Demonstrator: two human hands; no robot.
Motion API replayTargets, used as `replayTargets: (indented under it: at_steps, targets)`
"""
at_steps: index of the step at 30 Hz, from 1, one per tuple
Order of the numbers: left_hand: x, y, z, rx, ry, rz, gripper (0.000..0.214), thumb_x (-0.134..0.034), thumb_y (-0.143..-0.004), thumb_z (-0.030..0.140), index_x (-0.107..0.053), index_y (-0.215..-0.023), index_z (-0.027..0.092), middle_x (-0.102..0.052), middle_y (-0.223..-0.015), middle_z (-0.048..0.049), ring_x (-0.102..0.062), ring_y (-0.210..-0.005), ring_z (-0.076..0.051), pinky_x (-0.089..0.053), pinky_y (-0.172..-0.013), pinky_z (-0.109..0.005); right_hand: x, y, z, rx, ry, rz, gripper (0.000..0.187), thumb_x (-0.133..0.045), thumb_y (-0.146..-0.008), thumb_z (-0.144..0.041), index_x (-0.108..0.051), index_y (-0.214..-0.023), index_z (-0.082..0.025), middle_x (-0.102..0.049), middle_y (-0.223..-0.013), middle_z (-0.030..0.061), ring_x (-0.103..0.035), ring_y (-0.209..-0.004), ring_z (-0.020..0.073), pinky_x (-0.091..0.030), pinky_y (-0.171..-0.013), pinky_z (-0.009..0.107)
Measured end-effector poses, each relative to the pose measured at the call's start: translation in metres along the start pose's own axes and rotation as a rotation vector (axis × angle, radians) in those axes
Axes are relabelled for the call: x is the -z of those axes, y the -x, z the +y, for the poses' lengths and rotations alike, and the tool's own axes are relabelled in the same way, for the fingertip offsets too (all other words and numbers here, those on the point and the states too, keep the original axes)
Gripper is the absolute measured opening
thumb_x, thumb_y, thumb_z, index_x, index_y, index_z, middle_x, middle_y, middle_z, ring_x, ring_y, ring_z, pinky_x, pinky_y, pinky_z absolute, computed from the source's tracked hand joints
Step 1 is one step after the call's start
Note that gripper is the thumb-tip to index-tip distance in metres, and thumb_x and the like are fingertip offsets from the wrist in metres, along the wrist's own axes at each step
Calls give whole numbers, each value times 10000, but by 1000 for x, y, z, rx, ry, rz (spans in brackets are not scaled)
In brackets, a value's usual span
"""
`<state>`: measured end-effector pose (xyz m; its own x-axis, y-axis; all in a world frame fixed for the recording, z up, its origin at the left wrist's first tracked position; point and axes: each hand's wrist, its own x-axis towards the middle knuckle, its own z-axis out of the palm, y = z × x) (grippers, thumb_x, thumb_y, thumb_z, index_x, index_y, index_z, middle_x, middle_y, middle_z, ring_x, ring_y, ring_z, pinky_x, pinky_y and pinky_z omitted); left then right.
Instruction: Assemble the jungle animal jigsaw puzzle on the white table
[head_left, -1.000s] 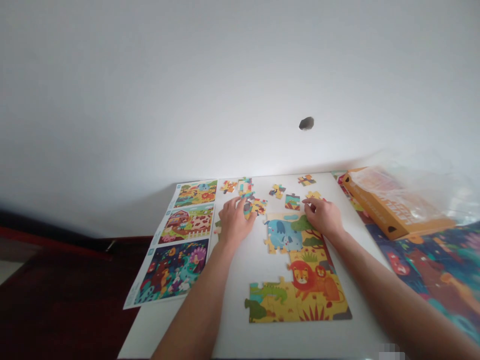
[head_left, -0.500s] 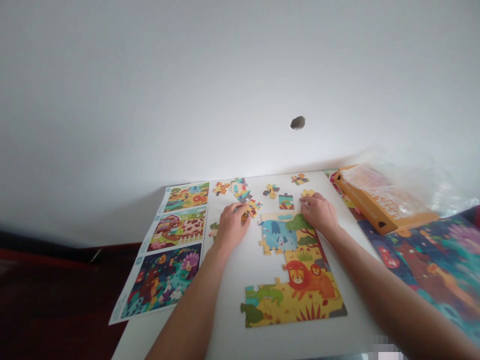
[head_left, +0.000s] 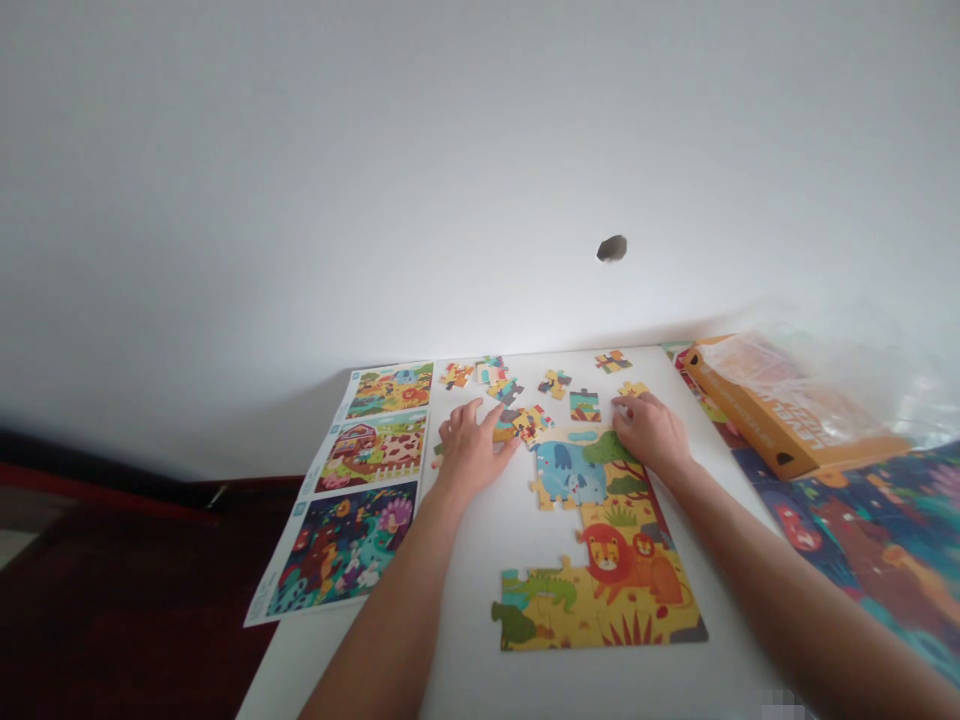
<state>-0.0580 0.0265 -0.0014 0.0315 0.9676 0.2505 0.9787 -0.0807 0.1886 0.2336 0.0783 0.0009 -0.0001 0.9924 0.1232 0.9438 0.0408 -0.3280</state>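
A partly joined jigsaw puzzle (head_left: 637,575) with lions, elephants and a crocodile lies on the white table, with a gap along its left side. My left hand (head_left: 478,448) is over the table left of the elephants, fingers spread and thumb beside a loose puzzle piece (head_left: 535,424). At the puzzle's top right corner rests my right hand (head_left: 654,432), its fingers curled together; what they hold, if anything, is hidden. A yellow puzzle piece (head_left: 634,388) lies just beyond those fingers. Another loose piece with green and teal (head_left: 585,405) sits between the hands.
Several more loose pieces (head_left: 456,376) lie toward the wall (head_left: 450,200). A sheet with three printed pictures (head_left: 300,520) is at the left edge. On the right, an orange box (head_left: 750,425) with clear plastic (head_left: 832,390) stands on a dark-blue picture puzzle (head_left: 840,530).
My left hand has opened its fingers and lifted away from the pieces beside it. My right hand stays at the puzzle's top right corner. The whole view has shifted slightly.
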Motion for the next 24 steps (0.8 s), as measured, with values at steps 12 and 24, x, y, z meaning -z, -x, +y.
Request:
replayTargets:
  at_steps: [12, 24]
  targets:
    - [8, 2, -9, -109, 89, -68, 339, -675, -848, 410, -681, -1178, 329, -565, -1387, -30, -453, -1277, -292, -354, -1071, -477, -4, -1, 2, 59, -22, 22, 314, -506, -895, -318, -727, -1111, -264, -673, -992, 61, -640, -895, 205, -443, -722, 289]
    - [4, 4, -5, -38, 44, -39, 415, -672, -825, 510, -673, -1222, 390, -559, -1033, -69, -515, -1055, -282, -431, -942, -432, -4, 1, 2, 68, -50, 21, 278, -535, -884, -322, -742, -1061, -261, -688, -951, 49, -638, -833, 187, -433, -669, 277]
